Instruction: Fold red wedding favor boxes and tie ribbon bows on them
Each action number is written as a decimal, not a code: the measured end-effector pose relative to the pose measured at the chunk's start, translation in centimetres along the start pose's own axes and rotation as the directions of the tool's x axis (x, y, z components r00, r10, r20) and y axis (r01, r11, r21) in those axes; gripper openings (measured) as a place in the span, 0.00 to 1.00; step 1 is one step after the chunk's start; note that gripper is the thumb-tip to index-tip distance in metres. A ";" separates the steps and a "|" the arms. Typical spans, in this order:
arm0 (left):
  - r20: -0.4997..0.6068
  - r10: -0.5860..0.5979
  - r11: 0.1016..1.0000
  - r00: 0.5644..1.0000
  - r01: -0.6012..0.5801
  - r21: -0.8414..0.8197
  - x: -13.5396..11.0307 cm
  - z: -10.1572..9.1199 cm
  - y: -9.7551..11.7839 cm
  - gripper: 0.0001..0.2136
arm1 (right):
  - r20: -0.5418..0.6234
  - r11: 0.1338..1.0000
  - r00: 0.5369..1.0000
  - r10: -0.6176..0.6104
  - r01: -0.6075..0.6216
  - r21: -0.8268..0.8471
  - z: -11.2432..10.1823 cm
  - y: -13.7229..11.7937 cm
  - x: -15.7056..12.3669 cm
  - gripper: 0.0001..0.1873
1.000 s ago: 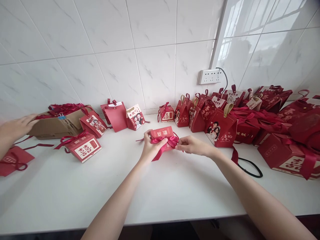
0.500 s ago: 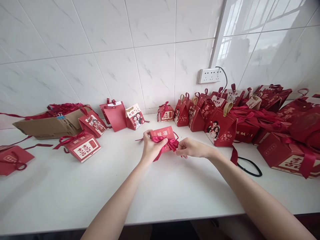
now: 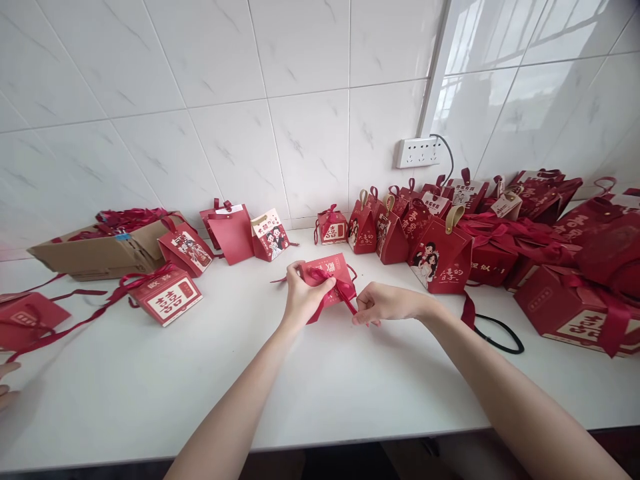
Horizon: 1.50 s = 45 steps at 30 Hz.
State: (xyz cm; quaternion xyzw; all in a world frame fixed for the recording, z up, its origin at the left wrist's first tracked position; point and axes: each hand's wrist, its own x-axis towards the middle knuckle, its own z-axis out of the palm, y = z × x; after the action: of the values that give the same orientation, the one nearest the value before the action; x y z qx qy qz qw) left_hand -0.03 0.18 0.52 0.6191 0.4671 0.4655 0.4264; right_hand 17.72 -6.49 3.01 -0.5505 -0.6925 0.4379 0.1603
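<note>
A small red gift box [image 3: 333,262] with pale printed characters lies on the white table in front of me. My left hand [image 3: 303,291] is closed around its left side, the thumb pressing on the knot of a dark red satin ribbon [image 3: 346,288] on top. On the other side, my right hand [image 3: 386,305] pinches an end of this ribbon and holds it stretched down to the right. The fingers of my left hand behind the box are mostly hidden.
At the left edge another person's fingers [image 3: 7,387] show near a long ribbon running from a red box [image 3: 173,297]. A cardboard carton [image 3: 95,257] stands behind. Many handled red boxes [image 3: 443,257] crowd the right, beside a black loop [image 3: 505,337].
My right hand has drawn the ribbon end down and right, and the bow looks narrower. At the left, another person's fingers have appeared and that box's ribbon now stretches toward them.
</note>
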 end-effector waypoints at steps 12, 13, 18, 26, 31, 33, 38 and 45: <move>0.003 0.000 1.000 1.000 0.000 -0.014 0.0 0.0 0.0 0.30 | -0.304 0.994 0.952 -0.041 0.069 0.082 -0.2 0.3 0.2 0.26; 0.015 -0.002 1.000 1.000 0.002 -0.017 0.0 -0.1 0.0 0.31 | -0.320 0.995 0.947 -0.024 0.053 0.081 -0.1 0.3 0.4 0.26; 0.187 0.024 0.999 0.982 -0.015 -0.046 0.0 -0.7 -0.3 0.33 | -0.399 0.955 0.917 -0.028 0.142 0.259 -0.3 0.7 0.8 0.23; 0.073 0.573 0.780 0.816 -0.570 0.260 -0.2 -0.5 -1.7 0.29 | -0.415 0.784 0.909 -0.025 0.276 0.556 0.8 1.1 1.3 0.20; 0.048 0.629 0.741 0.776 -0.616 0.267 0.4 -1.1 -2.0 0.15 | -0.490 0.752 0.871 -0.030 0.343 0.563 1.3 0.8 3.2 0.22; -0.015 0.625 0.763 0.781 -0.606 0.226 0.6 -1.5 -2.0 0.12 | -0.484 0.734 0.874 -0.050 0.361 0.575 1.4 0.7 4.0 0.21; -0.044 0.585 0.802 0.810 -0.570 0.181 0.7 -2.1 -1.7 0.08 | -0.510 0.670 0.859 -0.045 0.404 0.622 2.3 0.8 4.6 0.20; 0.017 0.594 0.787 0.804 -0.585 0.197 1.1 -2.3 -1.5 0.08 | -0.603 0.680 0.797 -0.044 0.466 0.566 2.9 1.0 4.1 0.16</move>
State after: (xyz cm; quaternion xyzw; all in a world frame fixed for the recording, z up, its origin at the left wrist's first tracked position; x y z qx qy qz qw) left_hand -2.44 1.80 -0.30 0.7614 0.3028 0.5418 0.1872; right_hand 14.90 -4.06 -0.42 -0.4430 -0.4755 0.4602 0.6048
